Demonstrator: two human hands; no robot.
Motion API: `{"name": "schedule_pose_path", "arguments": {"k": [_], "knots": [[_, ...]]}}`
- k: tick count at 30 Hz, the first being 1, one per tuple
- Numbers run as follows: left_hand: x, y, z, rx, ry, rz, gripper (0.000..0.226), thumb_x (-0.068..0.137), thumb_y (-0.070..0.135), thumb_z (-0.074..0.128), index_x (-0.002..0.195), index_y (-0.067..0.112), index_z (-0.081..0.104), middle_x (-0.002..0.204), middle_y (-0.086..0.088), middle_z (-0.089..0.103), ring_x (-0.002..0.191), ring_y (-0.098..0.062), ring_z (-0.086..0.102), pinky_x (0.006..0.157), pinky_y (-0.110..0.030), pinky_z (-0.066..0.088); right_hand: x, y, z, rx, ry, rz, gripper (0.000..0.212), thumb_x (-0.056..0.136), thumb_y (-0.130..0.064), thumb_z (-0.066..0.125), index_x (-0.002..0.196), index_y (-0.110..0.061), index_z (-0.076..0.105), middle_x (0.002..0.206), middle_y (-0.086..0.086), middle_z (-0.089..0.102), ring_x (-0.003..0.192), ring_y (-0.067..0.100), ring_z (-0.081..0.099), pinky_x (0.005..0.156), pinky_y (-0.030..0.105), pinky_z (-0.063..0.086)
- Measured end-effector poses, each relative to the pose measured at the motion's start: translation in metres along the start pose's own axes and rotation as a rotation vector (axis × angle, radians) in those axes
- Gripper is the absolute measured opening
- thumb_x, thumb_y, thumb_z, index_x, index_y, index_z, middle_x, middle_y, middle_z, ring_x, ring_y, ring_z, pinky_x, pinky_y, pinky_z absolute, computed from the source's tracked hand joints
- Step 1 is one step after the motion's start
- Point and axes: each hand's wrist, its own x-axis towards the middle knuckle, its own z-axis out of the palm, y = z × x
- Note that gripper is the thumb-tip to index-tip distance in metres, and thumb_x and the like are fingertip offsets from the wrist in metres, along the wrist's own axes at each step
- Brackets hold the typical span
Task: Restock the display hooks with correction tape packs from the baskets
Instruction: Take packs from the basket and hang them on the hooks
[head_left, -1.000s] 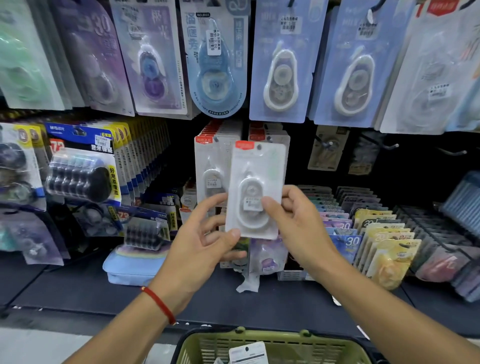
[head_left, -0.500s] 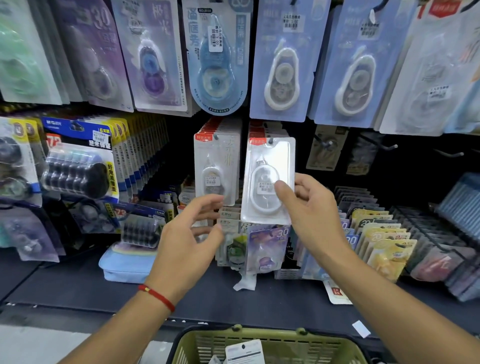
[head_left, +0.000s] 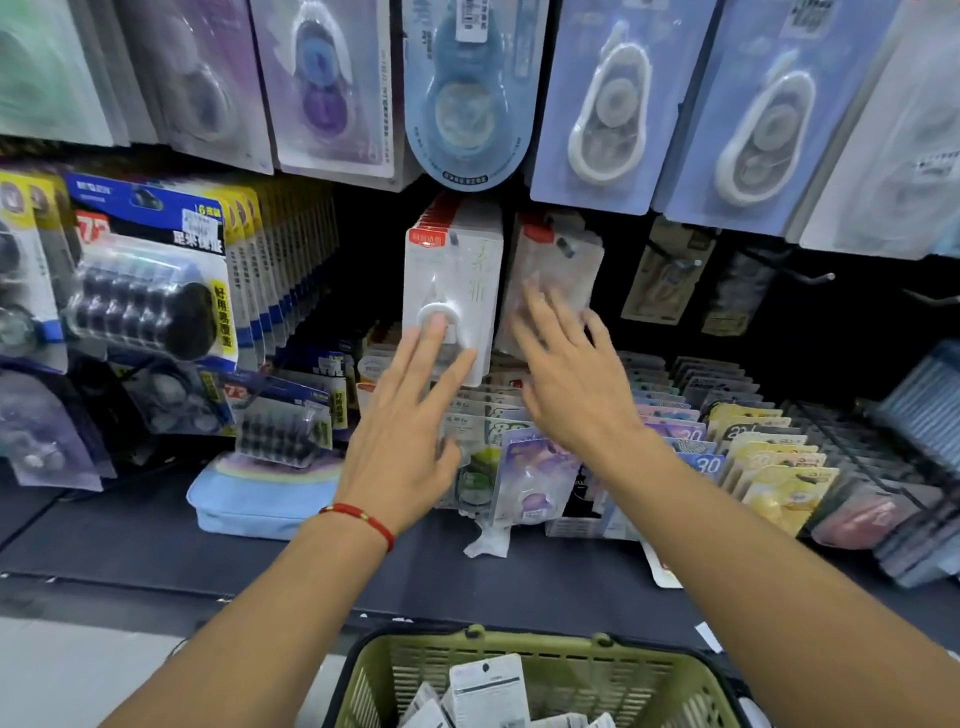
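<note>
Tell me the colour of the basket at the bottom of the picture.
Olive green, a slotted plastic basket; the head view, the only one, shows it clearly.

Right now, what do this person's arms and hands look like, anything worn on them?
Both forearms are bare, with no sleeves in view. The left hand has a thin red cord bracelet around its wrist, with a small gold-coloured bead on it. The right hand and its wrist show no bracelet or watch. No gloves on either hand. Motion blur hides any rings.
</note>
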Motion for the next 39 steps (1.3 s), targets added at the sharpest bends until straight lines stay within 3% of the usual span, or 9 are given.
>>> {"name": "schedule_pose_path", "arguments": {"k": [7, 11, 14, 19, 23, 27, 32, 36, 39], "knots": [[-0.004, -0.005, -0.001, -0.009, -0.059, -0.01, 0.1, 0.085, -0.003, 0.068, 0.167, 0.026, 0.018, 0.176, 0.007, -0.011, 0.162, -0.016, -0.011, 0.125, -0.041, 0.032, 0.051, 0.01, 0.031, 0.066, -0.086, 0.072, 0.087, 0.092, -0.018, 0.064, 0.166, -0.016, 0.019, 0.177, 0.008, 0.002, 0.163, 0.03, 0.0, 0.127, 0.053, 0.024], [-0.004, -0.005, -0.002, -0.011, -0.073, 0.0, 0.101, 0.085, -0.004, 0.065, 0.167, 0.027, 0.016, 0.175, 0.01, -0.013, 0.162, -0.014, -0.011, 0.103, -0.033, 0.05, 0.06, 0.027, 0.039, 0.103, -0.139, 0.072, 0.075, 0.09, -0.018, 0.07, 0.158, -0.012, 0.039, 0.177, 0.002, -0.004, 0.163, 0.029, -0.004, 0.124, 0.053, 0.033], [-0.005, -0.006, -0.003, -0.002, -0.063, 0.011, 0.099, 0.085, -0.005, 0.064, 0.167, 0.026, 0.018, 0.176, 0.01, -0.01, 0.162, -0.014, -0.009, 0.101, -0.034, 0.054, 0.057, 0.038, 0.036, 0.143, -0.14, 0.041, 0.071, 0.089, -0.014, 0.067, 0.156, -0.015, 0.043, 0.177, 0.003, -0.002, 0.163, 0.03, -0.004, 0.125, 0.053, 0.031], [-0.014, -0.004, -0.009, 0.029, -0.09, 0.003, 0.095, 0.084, -0.003, 0.065, 0.166, 0.024, 0.026, 0.177, 0.006, 0.001, 0.162, -0.022, 0.007, 0.09, -0.04, 0.059, 0.01, 0.032, 0.018, 0.249, -0.126, 0.023, 0.065, 0.093, -0.014, 0.061, 0.155, -0.012, 0.043, 0.174, 0.011, 0.016, 0.161, 0.032, 0.014, 0.123, 0.049, 0.032], [-0.036, -0.007, -0.009, 0.054, -0.166, 0.006, 0.075, 0.085, -0.001, 0.066, 0.155, 0.013, 0.045, 0.168, -0.01, 0.032, 0.149, -0.036, 0.035, 0.108, -0.05, 0.049, -0.064, 0.016, 0.005, 0.438, -0.137, -0.016, 0.044, 0.099, -0.011, 0.057, 0.143, -0.009, 0.058, 0.156, 0.009, 0.05, 0.138, 0.031, 0.051, 0.102, 0.043, 0.047], [-0.077, -0.005, 0.001, 0.112, -0.423, -0.001, 0.052, 0.09, 0.004, 0.058, 0.142, 0.011, 0.056, 0.137, -0.011, 0.057, 0.128, -0.035, 0.052, 0.099, -0.047, 0.048, -0.134, -0.006, 0.008, 0.516, -0.396, -0.072, 0.029, 0.1, -0.02, 0.056, 0.127, -0.02, 0.068, 0.113, 0.003, 0.075, 0.099, 0.029, 0.068, 0.071, 0.036, 0.046], [-0.155, 0.004, 0.034, 0.219, -0.994, 0.002, 0.05, 0.095, 0.013, 0.054, 0.142, 0.027, 0.056, 0.14, -0.003, 0.056, 0.135, -0.027, 0.05, 0.106, -0.041, 0.048, -0.215, -0.05, 0.05, 0.365, -0.993, -0.181, 0.02, 0.1, -0.032, 0.052, 0.114, -0.022, 0.063, 0.125, 0.012, 0.07, 0.116, 0.037, 0.064, 0.093, 0.043, 0.053], [-0.212, 0.013, 0.056, 0.154, -1.2, -0.137, 0.051, 0.099, 0.022, 0.059, 0.15, 0.023, 0.051, 0.154, -0.005, 0.049, 0.143, -0.025, 0.045, 0.112, -0.032, 0.039, -0.281, -0.083, 0.083, 0.507, -1.173, -0.013, 0.05, 0.102, -0.046, 0.059, 0.144, -0.02, 0.053, 0.148, 0.013, 0.055, 0.135, 0.034, 0.052, 0.106, 0.04, 0.046], [-0.239, 0.027, 0.064, 0.077, -1.272, -0.259, 0.042, 0.101, 0.049, 0.058, 0.137, 0.028, 0.06, 0.142, -0.003, 0.059, 0.132, -0.025, 0.055, 0.106, -0.038, 0.047, -0.319, -0.106, 0.09, 0.774, -1.205, 0.0, 0.067, 0.096, -0.054, 0.069, 0.151, -0.023, 0.048, 0.152, 0.007, 0.046, 0.14, 0.026, 0.045, 0.112, 0.038, 0.041]]}}
